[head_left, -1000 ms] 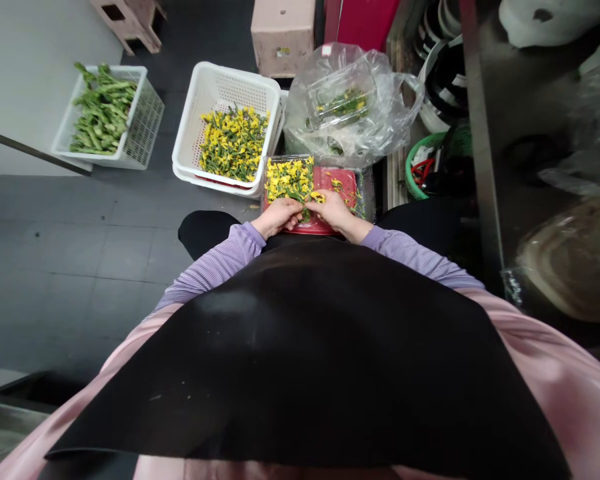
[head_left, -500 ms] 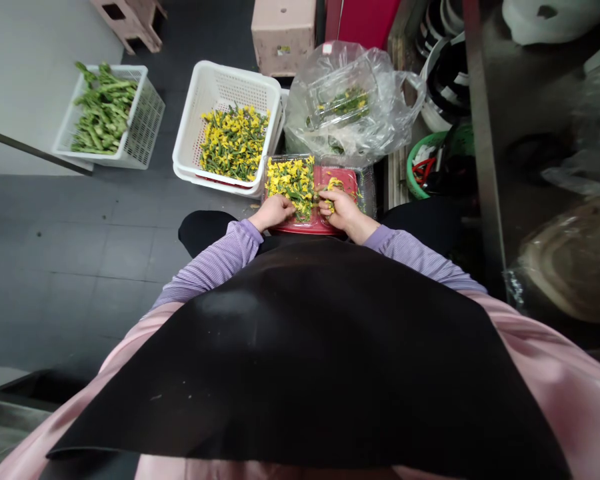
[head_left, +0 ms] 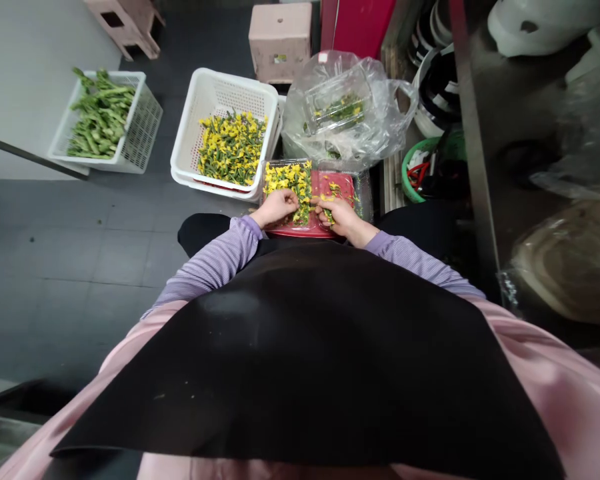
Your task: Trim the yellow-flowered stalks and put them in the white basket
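A clear plastic box (head_left: pixel 307 225) lies in front of me, its left half filled with yellow flowers on green stalks (head_left: pixel 285 177). My left hand (head_left: pixel 279 208) is over the front of that half, fingers pinched together; what is between them is hidden. To its right, my right hand (head_left: pixel 339 217) is closed around a few flowers, with yellow and green showing at the fingers. Its thumb and forefinger reach toward the filled half. Under the box is a red surface (head_left: pixel 341 181), seen through the clear right half, where a few loose flowers lie.
Ahead left stands a white basket (head_left: pixel 187 127) of the same flowers. Beyond it is another basket (head_left: pixel 153 123) of thick green stems. A clear plastic bag (head_left: pixel 380 133) with a clear box on top sits ahead. At right are a green basket (head_left: pixel 411 190) and a metal shelf edge (head_left: pixel 475 147).
My right hand's fingers have moved left toward the filled half, and fewer flowers show in that hand. My left hand has risen slightly. The view has shifted a little.
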Available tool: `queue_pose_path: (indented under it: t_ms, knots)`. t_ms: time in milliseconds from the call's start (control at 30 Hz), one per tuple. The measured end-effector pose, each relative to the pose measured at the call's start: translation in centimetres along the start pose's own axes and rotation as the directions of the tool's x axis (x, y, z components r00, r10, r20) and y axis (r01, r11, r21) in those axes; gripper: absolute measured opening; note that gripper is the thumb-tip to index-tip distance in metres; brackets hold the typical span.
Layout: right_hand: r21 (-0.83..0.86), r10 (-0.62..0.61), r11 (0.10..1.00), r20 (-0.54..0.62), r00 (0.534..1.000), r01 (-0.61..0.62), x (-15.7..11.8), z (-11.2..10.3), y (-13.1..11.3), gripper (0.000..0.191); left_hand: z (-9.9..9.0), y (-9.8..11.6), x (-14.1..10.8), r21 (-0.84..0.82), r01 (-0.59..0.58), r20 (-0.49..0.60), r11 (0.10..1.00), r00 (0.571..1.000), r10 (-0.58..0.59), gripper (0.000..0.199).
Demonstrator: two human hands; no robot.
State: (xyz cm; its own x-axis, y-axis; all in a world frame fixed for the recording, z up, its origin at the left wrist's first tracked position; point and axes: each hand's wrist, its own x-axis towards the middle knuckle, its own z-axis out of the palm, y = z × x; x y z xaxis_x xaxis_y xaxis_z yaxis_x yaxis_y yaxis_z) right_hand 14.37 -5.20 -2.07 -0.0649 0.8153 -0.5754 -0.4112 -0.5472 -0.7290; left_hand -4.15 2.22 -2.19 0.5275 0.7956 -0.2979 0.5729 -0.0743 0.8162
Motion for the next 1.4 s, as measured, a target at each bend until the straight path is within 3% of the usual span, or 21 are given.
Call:
queue_pose_path:
  t_ms: [67, 133, 300, 433, 533, 633, 733, 833, 900, 967, 1000, 1167, 1400]
  knots:
    - [-0.102, -0.069, 0.992, 0.012, 0.998, 0.070, 0.0, 0.5, 0.4, 0.009, 0.2, 0.5, -0.8, -0.308, 0.073, 0.001, 0.949, 0.997, -0.076, 0.012]
    - [-0.207, -0.113, 0.970, 0.070, 0.991, 0.125, 0.0, 1.1, 0.7, 0.017, 0.6, 0.9, -1.5, -0.486, 0.081, -0.007, 0.870, 0.995, -0.097, 0.013]
    - [-0.521, -0.217, 0.820, 0.100, 0.971, 0.237, 0.3, 1.3, 0.9, 0.022, 1.3, 1.5, -2.8, -0.566, 0.093, -0.007, 0.819, 0.993, -0.118, 0.016]
    - [-0.666, -0.402, 0.628, 0.166, 0.900, 0.404, 0.3, 1.0, 0.5, 0.014, 0.6, 2.0, -3.6, -0.421, 0.149, 0.014, 0.894, 0.987, -0.158, 0.009]
    - [-0.658, -0.408, 0.615, 0.207, 0.889, 0.435, 0.1, 0.9, 0.5, 0.013, 0.1, 2.3, -4.3, -0.242, 0.143, -0.007, 0.960, 0.989, -0.149, 0.013]
    - [-0.624, -0.264, 0.676, 0.292, 0.919, 0.392, -0.3, 0.8, 0.7, 0.014, -0.3, 2.4, -4.8, -0.126, 0.080, 0.026, 0.989, 0.997, -0.077, 0.015]
    - [-0.482, -0.048, 0.846, 0.356, 0.933, 0.227, -0.7, 0.4, 0.9, 0.019, -0.9, 1.5, -4.8, -0.114, 0.143, 0.090, 0.983, 0.987, -0.133, 0.020]
    - [-0.184, 0.004, 0.981, 0.310, 0.951, 0.056, -0.9, -0.2, 0.6, 0.024, -1.9, 0.0, -4.1, 0.065, 0.236, -0.079, 0.970, 0.970, -0.231, 0.034]
    - [-0.007, 0.042, 0.999, 0.253, 0.966, -0.042, -0.8, -0.5, 0.1, 0.020, -2.3, -0.8, -3.1, 0.292, 0.208, -0.221, 0.933, 0.964, -0.146, 0.028]
    - [0.109, 0.108, 0.985, 0.196, 0.975, -0.131, -0.6, -0.7, -0.2, 0.016, -2.3, -0.9, -1.8, 0.496, 0.118, -0.233, 0.860, 0.972, 0.000, 0.017]
    - [0.145, 0.136, 0.976, 0.170, 0.976, -0.162, -0.6, -0.7, -0.3, 0.017, -2.1, -0.8, -1.1, 0.567, 0.069, -0.204, 0.821, 0.977, 0.059, 0.022]
    - [0.134, 0.135, 0.980, 0.098, 0.986, -0.147, -0.6, -0.6, -0.1, 0.031, -0.5, 0.6, 1.7, 0.718, -0.049, -0.066, 0.694, 0.988, 0.137, 0.032]
    - [-0.007, 0.051, 0.999, 0.052, 0.997, -0.050, -0.3, -0.6, 0.9, 0.034, -1.3, 0.2, 1.1, 0.739, 0.011, -0.084, 0.674, 0.994, 0.075, 0.035]
